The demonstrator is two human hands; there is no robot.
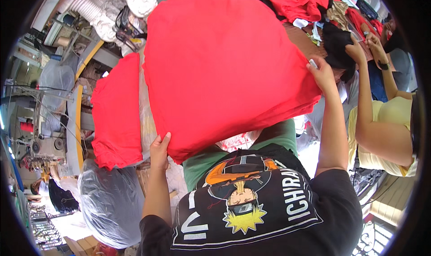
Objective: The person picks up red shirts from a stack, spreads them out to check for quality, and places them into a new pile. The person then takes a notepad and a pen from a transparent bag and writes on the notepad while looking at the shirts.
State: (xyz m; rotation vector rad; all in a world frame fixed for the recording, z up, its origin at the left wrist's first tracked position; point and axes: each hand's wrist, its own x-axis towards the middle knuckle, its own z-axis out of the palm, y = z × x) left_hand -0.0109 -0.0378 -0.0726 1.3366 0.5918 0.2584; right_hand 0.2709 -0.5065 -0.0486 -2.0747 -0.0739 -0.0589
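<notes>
A large stack of red fabric (229,63) lies in front of me, its layers showing along the near edge. My left hand (160,150) is at its near left corner, thumb raised; the fingers are closed at the edge and partly hidden. My right hand (322,74) grips the right edge, with some fingers out of sight by the cloth. A small white object (313,64) shows at its fingertips; its kind is too small to make out. Left of the stack lies a second, smaller red fabric pile (117,117).
At right a co-worker's hands (366,47) are over black cloth (337,45). More red cloth (292,2) is heaped at the far right. A plastic-wrapped bundle (110,202) stands at lower left, and a sewing machine (49,146) at far left. White rolls (137,0) lie at the back.
</notes>
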